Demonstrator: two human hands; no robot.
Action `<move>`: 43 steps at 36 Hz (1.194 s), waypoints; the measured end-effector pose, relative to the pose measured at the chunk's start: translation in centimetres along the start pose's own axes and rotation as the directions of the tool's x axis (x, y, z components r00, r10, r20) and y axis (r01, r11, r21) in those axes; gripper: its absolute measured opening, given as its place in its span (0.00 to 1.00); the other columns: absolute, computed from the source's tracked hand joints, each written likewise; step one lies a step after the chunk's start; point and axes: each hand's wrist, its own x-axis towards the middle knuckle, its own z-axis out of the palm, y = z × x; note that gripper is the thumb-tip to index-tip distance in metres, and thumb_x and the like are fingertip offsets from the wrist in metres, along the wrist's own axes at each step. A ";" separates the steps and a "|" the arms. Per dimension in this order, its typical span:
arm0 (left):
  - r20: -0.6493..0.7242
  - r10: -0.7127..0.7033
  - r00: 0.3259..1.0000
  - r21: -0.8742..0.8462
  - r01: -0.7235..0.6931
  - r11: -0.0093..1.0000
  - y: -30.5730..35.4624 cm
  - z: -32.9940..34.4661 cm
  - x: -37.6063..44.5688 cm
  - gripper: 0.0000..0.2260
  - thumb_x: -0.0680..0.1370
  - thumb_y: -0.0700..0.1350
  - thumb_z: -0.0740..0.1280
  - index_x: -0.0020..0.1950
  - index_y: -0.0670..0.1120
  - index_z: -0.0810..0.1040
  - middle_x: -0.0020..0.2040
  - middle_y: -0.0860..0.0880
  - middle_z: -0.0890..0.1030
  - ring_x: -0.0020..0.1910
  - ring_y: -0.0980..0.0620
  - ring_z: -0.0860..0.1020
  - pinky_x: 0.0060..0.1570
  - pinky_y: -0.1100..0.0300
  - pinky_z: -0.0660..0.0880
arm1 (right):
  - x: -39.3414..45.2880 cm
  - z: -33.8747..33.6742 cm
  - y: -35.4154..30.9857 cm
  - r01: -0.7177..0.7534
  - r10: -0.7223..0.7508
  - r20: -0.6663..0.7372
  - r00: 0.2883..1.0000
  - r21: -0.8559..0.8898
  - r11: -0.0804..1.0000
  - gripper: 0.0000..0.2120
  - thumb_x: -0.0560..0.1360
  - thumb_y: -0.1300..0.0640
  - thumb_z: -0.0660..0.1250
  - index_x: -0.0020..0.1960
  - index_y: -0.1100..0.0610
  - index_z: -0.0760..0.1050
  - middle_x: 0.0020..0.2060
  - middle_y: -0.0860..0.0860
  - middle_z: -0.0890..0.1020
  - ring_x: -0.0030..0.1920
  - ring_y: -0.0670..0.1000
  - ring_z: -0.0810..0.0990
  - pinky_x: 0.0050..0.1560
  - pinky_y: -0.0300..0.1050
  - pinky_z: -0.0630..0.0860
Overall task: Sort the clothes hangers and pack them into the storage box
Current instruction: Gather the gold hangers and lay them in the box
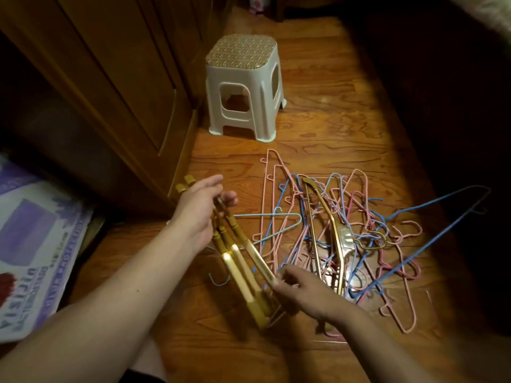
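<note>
1. At the far left, a flat white-and-purple printed package [36, 244] is seen lying on the floor beside a brown wooden cabinet [110, 87]; whether it is the storage box cannot be told, and no open box is shown.
2. A bundle of gold-coloured metal hangers [243, 261] is held above the wooden plank floor [331, 120]. Its upper end is gripped by the left hand [199, 214], fingers curled around the bars.
3. The lower end is pinched by the right hand [301, 291], fingers closed on it.
4. A cream plastic stool [243, 87] is set farther back.
5. To the right, a tangled pile of pink and blue wire hangers [345, 230] is left unsorted, one more gold hanger [334, 236] lying in it.
6. Sorting is judged barely begun; nothing is seen packed.
</note>
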 end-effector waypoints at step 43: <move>-0.012 -0.133 0.991 0.155 0.133 0.979 -3.4 3.0 -3.5 0.09 0.80 0.34 0.60 0.52 0.37 0.81 0.32 0.43 0.78 0.33 0.47 0.79 0.35 0.60 0.79 | 2.4 -3.5 1.7 -0.114 0.411 -0.573 0.709 0.482 0.869 0.11 0.66 0.46 0.70 0.46 0.47 0.77 0.39 0.54 0.84 0.41 0.59 0.83 0.46 0.62 0.81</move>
